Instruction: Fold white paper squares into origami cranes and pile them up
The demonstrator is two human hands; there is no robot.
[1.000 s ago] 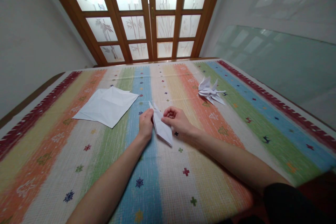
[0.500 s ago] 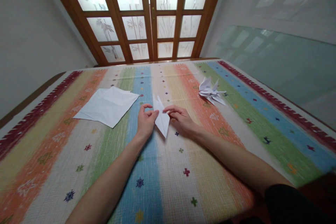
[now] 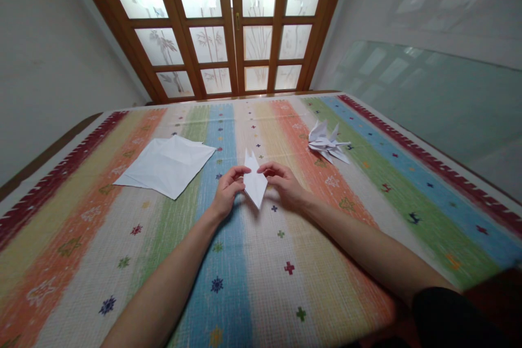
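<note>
A white folded paper (image 3: 256, 187), shaped like a narrow diamond with a split upper end, is between my hands, its single point toward me. My left hand (image 3: 230, 187) pinches its left edge between thumb and fingers. On the opposite edge, my right hand (image 3: 282, 180) grips the paper, with the index finger on top and the other fingers curled. The underside of the paper is hidden.
White paper sheets (image 3: 167, 166) lie in a loose stack to the left. Several folded paper cranes (image 3: 326, 144) sit clustered at the right. A striped tablecloth (image 3: 261, 283) covers the table, with wooden glazed doors (image 3: 236, 60) beyond its far edge.
The folded paper has turned slightly and now sits more upright and a little to the right. My left fingers have shifted from its face onto its left edge.
</note>
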